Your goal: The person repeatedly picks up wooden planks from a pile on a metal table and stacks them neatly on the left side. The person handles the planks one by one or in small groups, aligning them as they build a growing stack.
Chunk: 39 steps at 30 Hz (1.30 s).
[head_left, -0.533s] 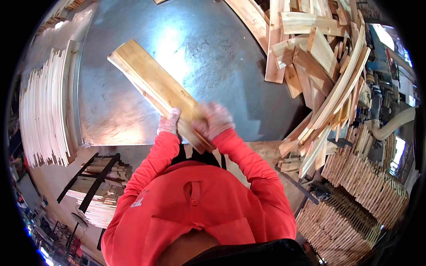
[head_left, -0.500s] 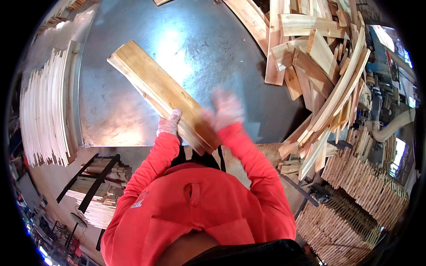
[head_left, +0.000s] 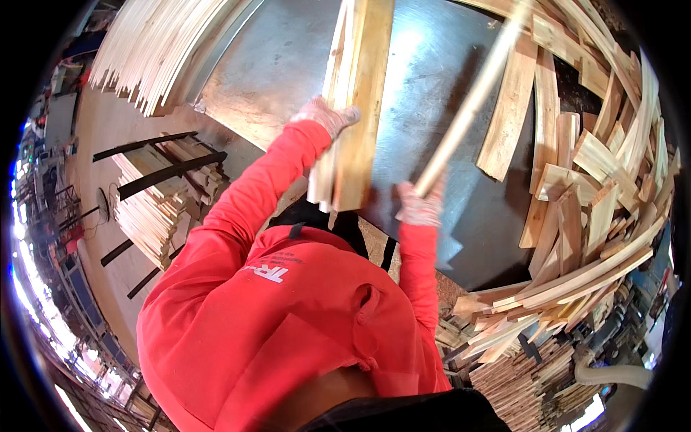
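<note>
My left hand [head_left: 330, 117], in a pale glove, is closed around a small bundle of wooden boards [head_left: 368, 86] near its close end. The boards lie lengthwise away from me over the metal table [head_left: 255, 75], their near ends reaching past its front edge. My right hand [head_left: 421, 206], gloved as well, grips one narrow wooden board [head_left: 471, 104] by its near end. That board is turned on edge and slants up to the far right, apart from the bundle. It is slightly blurred, and its shadow falls on the table.
A loose heap of boards [head_left: 568, 209] covers the table's right side, some overhanging it. Several single boards [head_left: 508, 108] lie beside the heap. An even stack of pale boards [head_left: 162, 50] stands at the far left. More stacked wood [head_left: 147, 209] sits on a black-armed rack at left.
My view has turned to the right. My right hand, blurred beside the bundle before, now holds a single board away from it. My left hand keeps its hold on the bundle.
</note>
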### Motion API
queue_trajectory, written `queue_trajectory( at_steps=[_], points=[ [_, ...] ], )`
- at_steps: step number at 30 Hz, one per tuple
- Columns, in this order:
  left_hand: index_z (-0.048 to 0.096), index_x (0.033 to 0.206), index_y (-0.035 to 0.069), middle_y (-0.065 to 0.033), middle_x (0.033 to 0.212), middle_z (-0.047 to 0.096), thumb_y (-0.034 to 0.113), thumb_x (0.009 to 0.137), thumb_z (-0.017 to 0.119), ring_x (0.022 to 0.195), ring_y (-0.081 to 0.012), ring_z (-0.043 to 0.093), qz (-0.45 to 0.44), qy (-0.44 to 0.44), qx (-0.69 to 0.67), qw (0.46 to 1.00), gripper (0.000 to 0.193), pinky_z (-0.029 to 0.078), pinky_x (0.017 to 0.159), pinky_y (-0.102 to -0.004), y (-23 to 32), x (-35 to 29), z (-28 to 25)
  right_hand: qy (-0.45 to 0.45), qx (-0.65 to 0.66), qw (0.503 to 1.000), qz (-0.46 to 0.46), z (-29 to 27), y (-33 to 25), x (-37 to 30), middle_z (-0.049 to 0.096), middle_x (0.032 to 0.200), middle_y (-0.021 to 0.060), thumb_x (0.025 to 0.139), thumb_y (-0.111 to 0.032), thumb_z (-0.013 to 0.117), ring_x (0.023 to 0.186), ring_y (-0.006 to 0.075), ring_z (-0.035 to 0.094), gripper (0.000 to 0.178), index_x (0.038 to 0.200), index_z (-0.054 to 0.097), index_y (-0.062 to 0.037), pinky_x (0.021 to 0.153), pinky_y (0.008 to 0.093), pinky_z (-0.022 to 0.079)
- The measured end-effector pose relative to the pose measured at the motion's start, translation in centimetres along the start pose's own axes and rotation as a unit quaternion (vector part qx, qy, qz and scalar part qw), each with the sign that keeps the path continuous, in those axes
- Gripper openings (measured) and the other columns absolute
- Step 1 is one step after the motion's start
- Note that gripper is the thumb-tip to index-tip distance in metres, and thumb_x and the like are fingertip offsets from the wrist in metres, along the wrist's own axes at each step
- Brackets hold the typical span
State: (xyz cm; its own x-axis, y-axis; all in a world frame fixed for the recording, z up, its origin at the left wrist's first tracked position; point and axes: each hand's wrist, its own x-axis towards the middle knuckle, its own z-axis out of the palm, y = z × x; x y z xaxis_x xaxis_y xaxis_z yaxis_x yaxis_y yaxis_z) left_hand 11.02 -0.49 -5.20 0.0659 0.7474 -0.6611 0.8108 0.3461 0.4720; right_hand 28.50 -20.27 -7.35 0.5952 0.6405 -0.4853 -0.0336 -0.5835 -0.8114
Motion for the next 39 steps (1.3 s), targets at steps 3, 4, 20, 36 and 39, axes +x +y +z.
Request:
queue_trajectory(
  at_steps=[3, 4, 20, 36, 39],
  points=[
    [0.052, 0.123, -0.003, -0.0206, 0.103, 0.067, 0.066, 0.076, 0.064, 0.095, -0.0338, 0.066, -0.02, -0.024, 0.092, 0.995, 0.084, 0.052, 0.081, -0.0428, 2.4, -1.8, -2.4, -0.209, 0.329, 0.92, 0.026, 8.0, 1.8, -0.1, 0.043, 0.137, 0.015, 0.079, -0.025, 0.075, 0.113, 0.0222, 0.05, 0.096, 0.151, 0.016, -0.0046, 0.096, 0.0313, 0.042],
    [0.05, 0.125, -0.002, -0.0208, 0.105, 0.066, 0.067, 0.077, 0.061, 0.097, -0.0345, 0.065, -0.017, -0.018, 0.091, 0.996, 0.084, 0.051, 0.082, -0.043, 2.6, -2.7, -2.0, -0.175, -0.052, 0.983, -0.005, 8.7, -0.1, -0.1, 0.043, 0.138, 0.018, 0.081, -0.026, 0.073, 0.119, 0.025, 0.047, 0.094, 0.151, 0.015, -0.0035, 0.099, 0.0323, 0.04],
    [0.03, 0.144, 0.003, -0.027, 0.13, 0.051, 0.069, 0.081, 0.05, 0.121, -0.039, 0.051, 0.17, -0.025, -0.048, 0.984, 0.094, 0.037, 0.104, -0.0401, -4.7, -0.9, 2.6, -0.291, -0.265, 0.914, -0.094, 4.9, -2.6, -0.6, 0.064, 0.104, 0.025, 0.089, -0.05, 0.052, 0.099, 0.0434, 0.061, 0.065, 0.138, 0.04, -0.0088, 0.083, 0.0448, 0.049],
    [0.039, 0.138, 0.0, -0.0244, 0.123, 0.058, 0.043, 0.073, 0.078, 0.113, -0.0332, 0.057, 0.259, -0.031, 0.003, 0.965, 0.087, 0.045, 0.096, -0.0401, -4.8, 2.5, 0.4, -0.283, 0.055, 0.955, 0.07, 3.1, 5.5, 1.0, 0.059, 0.116, 0.0211, 0.084, -0.041, 0.069, 0.109, 0.033, 0.058, 0.07, 0.133, 0.041, 0.0003, 0.091, 0.0414, 0.049],
    [0.045, 0.134, 0.0, -0.0217, 0.12, 0.06, 0.045, 0.075, 0.075, 0.108, -0.0316, 0.058, 0.37, -0.002, -0.081, 0.926, 0.08, 0.046, 0.094, -0.0393, -8.5, 4.7, 0.9, -0.108, -0.104, 0.988, -0.023, 0.8, 4.4, 0.1, 0.051, 0.128, 0.0256, 0.085, -0.044, 0.066, 0.115, 0.0371, 0.054, 0.078, 0.139, 0.033, 0.0018, 0.097, 0.0443, 0.046]
  ],
)
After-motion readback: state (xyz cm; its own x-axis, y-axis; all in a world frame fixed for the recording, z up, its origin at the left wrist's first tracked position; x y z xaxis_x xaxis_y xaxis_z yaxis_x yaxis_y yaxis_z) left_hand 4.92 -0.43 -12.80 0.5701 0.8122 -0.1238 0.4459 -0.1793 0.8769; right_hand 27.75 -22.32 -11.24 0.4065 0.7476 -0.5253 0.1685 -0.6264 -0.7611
